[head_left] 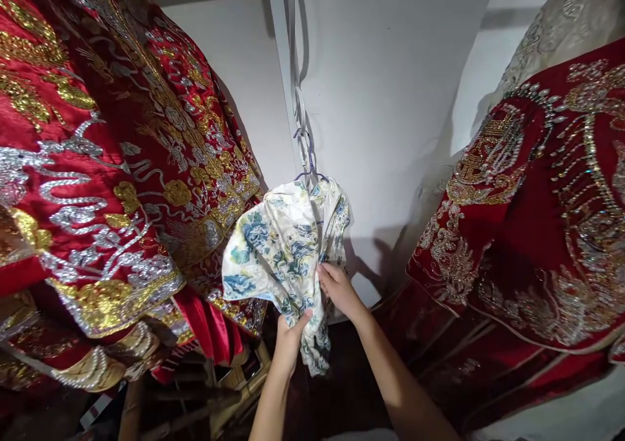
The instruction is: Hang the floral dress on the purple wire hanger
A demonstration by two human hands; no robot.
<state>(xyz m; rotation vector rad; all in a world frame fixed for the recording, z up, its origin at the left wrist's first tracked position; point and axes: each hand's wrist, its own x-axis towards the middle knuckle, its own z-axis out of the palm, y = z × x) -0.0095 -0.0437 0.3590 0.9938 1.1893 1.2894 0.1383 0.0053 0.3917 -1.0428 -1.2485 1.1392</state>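
Note:
A white blouse [293,232] with blue and green flowers hangs on a thin purple hanger [311,167], in the middle of the view. My left hand [290,333] grips its lower part, thumb on the front of the cloth. Slightly higher and to the right, my right hand [336,286] pinches the front edge of the blouse. The cloth is gathered between both hands, and its lower end dangles below them. Fingers behind the fabric are partly hidden.
Red embroidered garments [176,122] with gold and silver hang on the left. Another beaded red outfit [532,232] hangs on the right. White straps [293,50] run down the pale wall [390,70] to the hanger. A wooden frame [244,389] stands low left.

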